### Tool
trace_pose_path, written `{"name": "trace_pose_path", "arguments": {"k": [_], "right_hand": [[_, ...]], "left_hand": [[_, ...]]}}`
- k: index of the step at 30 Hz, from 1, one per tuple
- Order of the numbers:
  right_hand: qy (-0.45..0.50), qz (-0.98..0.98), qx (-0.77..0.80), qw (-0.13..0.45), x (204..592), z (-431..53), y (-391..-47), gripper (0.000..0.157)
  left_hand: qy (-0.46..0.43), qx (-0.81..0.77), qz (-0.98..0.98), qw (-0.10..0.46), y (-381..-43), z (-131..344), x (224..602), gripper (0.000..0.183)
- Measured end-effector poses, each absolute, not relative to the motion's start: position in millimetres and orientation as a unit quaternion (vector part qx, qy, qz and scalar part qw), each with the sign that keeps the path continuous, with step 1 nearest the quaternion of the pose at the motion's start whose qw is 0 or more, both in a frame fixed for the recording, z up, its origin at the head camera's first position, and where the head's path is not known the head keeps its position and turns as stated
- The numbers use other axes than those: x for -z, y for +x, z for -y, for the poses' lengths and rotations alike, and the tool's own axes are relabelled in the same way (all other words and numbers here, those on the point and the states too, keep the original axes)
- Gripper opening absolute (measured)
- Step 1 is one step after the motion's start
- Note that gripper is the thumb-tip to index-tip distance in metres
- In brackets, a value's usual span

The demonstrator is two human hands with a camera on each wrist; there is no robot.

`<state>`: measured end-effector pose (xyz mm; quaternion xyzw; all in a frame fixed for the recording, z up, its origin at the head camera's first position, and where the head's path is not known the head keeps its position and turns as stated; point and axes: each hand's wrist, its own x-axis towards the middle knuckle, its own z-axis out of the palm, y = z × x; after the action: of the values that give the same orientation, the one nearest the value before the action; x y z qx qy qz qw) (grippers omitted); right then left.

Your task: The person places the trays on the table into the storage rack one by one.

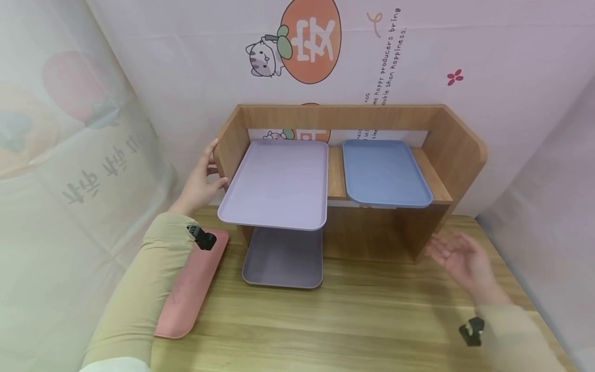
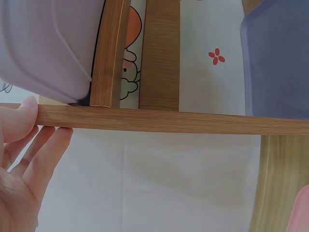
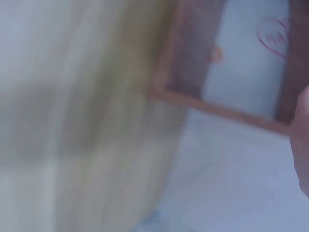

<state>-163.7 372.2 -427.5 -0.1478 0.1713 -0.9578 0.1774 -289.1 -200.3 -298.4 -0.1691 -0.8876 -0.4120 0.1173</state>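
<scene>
My left hand grips the left side panel of a wooden desktop shelf. In the left wrist view its thumb lies on one side of the panel and its fingers on the other. A lavender tray and a smaller blue tray lie on the upper board, both jutting past its front edge. Below the lavender one, a grey-purple tray sticks out of the lower level. Beside the shelf's lower right corner, my right hand has loosely bent fingers and holds nothing; motion blurs its wrist view.
A pink tray lies on the wooden table at the left, partly behind my left forearm. Printed cloth hangs behind the shelf and along both sides.
</scene>
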Motion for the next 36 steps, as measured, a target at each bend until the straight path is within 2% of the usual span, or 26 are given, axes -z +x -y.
{"name": "trace_pose_path", "arguments": {"k": [6, 12, 14, 18, 22, 27, 36], "right_hand": [[-0.115, -0.2, 0.966, 0.116, 368.8, -400.9, -173.6, 0.04], [-0.106, -0.322, 0.941, 0.004, 321.7, -399.1, -182.6, 0.026], [-0.102, -0.376, 0.92, -0.041, 308.4, -393.0, -185.1, 0.028], [-0.08, -0.534, 0.835, -0.109, 287.1, -382.1, -187.2, 0.045], [-0.041, -0.746, 0.645, -0.158, 274.4, -373.2, -188.8, 0.059], [0.011, -0.879, 0.43, -0.205, 270.9, -366.8, -193.1, 0.057], [0.064, -0.9, 0.354, -0.245, 275.7, -358.5, -201.3, 0.053]], "left_hand": [[-0.162, 0.413, 0.889, 0.113, -288.2, 200.5, 297.8, 0.097], [-0.17, 0.412, 0.887, 0.118, -288.2, 200.6, 297.2, 0.097], [-0.172, 0.41, 0.888, 0.12, -288.2, 200.6, 297.2, 0.097], [-0.174, 0.411, 0.887, 0.12, -288.0, 199.8, 298.1, 0.097], [-0.176, 0.411, 0.886, 0.122, -288.0, 199.2, 298.7, 0.097], [-0.177, 0.41, 0.886, 0.124, -288.9, 198.5, 298.7, 0.097], [-0.188, 0.437, 0.872, 0.112, -288.2, 205.4, 296.6, 0.096]]}}
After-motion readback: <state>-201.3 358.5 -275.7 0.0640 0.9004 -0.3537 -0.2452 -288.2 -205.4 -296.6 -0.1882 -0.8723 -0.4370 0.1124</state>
